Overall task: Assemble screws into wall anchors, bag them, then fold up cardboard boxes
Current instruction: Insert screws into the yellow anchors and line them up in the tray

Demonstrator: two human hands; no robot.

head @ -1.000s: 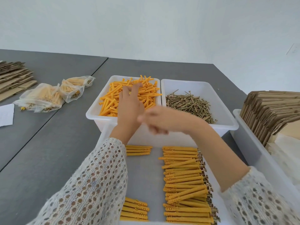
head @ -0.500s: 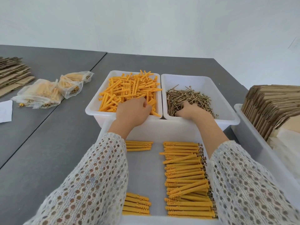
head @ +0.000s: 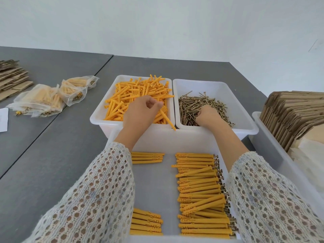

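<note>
Grey worktop [head: 52, 155] carries the near tray [head: 154, 181] of assembled anchors [head: 201, 190] at 6 o'clock. At 12 o'clock, the left hand [head: 140, 114] has fingers curled over the orange anchors [head: 133, 95], one anchor seemingly held. At 1 o'clock, the right hand [head: 208, 115] has fingers buried in the screws [head: 196, 102]; grasp cannot be told.

A second ago your right hand [head: 209, 115] hung blurred above the near tray; now it has dropped into the screws [head: 192, 106], fingers buried. Your left hand [head: 142, 113] has curled from flat-spread and pinches an orange anchor [head: 167, 120] over the bin's near rim
</note>
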